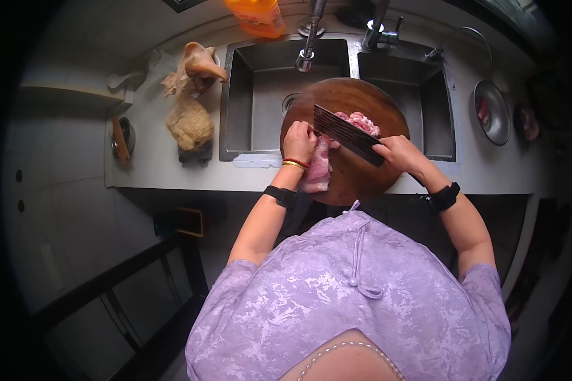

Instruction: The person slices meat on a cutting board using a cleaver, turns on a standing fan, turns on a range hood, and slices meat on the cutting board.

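Observation:
A round wooden cutting board (368,181) bridges the sink's front edge and divider. Across it lies a broad dark cleaver (347,134), its handle wrapped by my right hand (401,154). My left hand (299,141) presses with curled fingers on a long slab of raw pork (316,173), just left of the blade. The slab reaches down past my left wrist toward the board's near edge. Beyond the blade sits a small pile of cut meat pieces (362,122), partly covered by the cleaver. Where the blade's edge meets the slab is hard to make out.
A steel double sink (254,70) with faucets (306,54) lies behind the board. Left on the counter are a plucked bird (190,124) and an orange bottle (257,16) farther back. A metal bowl (491,113) with some meat stands at right.

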### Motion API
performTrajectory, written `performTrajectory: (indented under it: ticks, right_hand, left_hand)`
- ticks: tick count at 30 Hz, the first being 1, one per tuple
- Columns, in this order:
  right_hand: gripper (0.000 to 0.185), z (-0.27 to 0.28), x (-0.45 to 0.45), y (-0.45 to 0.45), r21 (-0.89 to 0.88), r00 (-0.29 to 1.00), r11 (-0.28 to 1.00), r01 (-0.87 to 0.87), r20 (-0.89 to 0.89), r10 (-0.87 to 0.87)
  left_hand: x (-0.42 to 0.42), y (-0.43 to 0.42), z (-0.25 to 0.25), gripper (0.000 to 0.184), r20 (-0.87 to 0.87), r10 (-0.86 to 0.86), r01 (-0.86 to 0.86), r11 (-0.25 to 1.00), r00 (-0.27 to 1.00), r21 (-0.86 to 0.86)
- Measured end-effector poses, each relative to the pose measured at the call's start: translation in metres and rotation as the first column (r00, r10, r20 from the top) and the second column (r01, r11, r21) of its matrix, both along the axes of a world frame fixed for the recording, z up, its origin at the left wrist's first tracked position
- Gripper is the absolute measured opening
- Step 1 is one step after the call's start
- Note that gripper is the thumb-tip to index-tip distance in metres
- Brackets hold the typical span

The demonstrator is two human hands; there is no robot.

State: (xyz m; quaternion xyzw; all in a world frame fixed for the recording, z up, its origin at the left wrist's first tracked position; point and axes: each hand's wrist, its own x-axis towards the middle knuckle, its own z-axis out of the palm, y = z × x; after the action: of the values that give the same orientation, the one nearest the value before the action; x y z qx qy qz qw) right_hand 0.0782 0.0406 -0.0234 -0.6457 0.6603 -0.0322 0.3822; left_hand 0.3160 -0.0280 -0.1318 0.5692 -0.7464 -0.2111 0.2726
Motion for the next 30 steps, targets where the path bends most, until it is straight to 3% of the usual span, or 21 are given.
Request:
performTrajectory:
  ticks: [4,10,16,22,25,27,30]
  right_hand:
    - [0.032,-0.001,0.002,-0.008,-0.056,0.996,0.996,-0.066,-0.063,0.062]
    - [0.032,0.012,0.003,-0.015,-0.008,0.992,1.000,0.004,-0.126,-0.005]
    - [0.032,0.027,0.003,-0.018,0.088,0.999,0.996,0.017,0.035,-0.020]
    - [0.033,0.028,0.007,-0.029,0.165,0.995,0.984,-0.061,-0.062,0.072]
    - [0.032,0.032,0.014,-0.033,0.124,0.983,0.988,-0.089,-0.150,0.108]
    - [0.030,0.021,0.013,-0.037,0.071,0.941,0.974,-0.215,-0.250,0.226]
    - [0.029,0.015,0.009,-0.040,0.133,0.941,0.971,-0.200,-0.250,0.228]
  left_hand:
    - [0.000,0.000,0.000,0.006,0.010,-0.010,0.010,1.000,1.000,0.002]
    - [0.004,0.003,-0.004,0.006,-0.003,-0.012,0.012,1.000,1.000,0.000]
    - [0.004,0.005,-0.005,0.005,-0.010,-0.010,0.010,1.000,1.000,-0.023]
    - [0.004,0.004,-0.003,0.007,0.037,-0.023,0.024,0.999,0.999,-0.025]
    - [0.004,0.004,-0.003,0.008,0.066,-0.025,0.026,0.999,0.997,-0.022]
    - [0.003,0.005,-0.004,0.009,0.093,-0.024,0.026,0.999,0.995,-0.022]
    - [0.001,0.005,-0.005,0.008,0.075,-0.001,0.004,0.999,0.997,-0.036]
